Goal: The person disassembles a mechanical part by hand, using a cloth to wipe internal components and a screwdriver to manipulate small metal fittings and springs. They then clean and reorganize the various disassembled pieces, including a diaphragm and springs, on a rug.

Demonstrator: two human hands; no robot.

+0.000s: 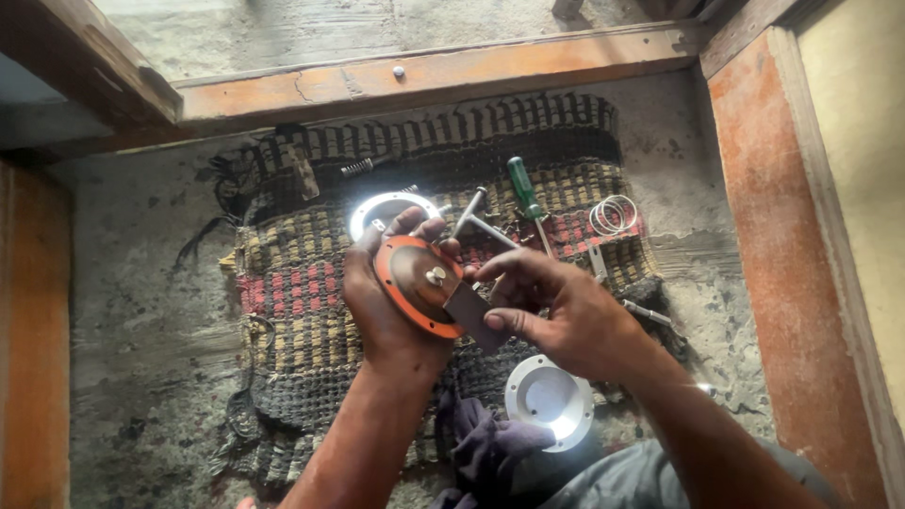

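Against left hand (386, 302), orange disc (415, 283)

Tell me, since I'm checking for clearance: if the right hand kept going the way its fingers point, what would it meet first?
The right hand points left, holding a small dark flat piece. That piece seems already against the orange-rimmed disc in the left hand, so the disc comes first; depth is uncertain.

Two hands (391, 306) (556, 316) – one orange disc (415, 283), two shiny metal covers (550, 401) (382, 209), one green screwdriver (524, 191), one woven mat (302, 311), one purple rag (485, 443).
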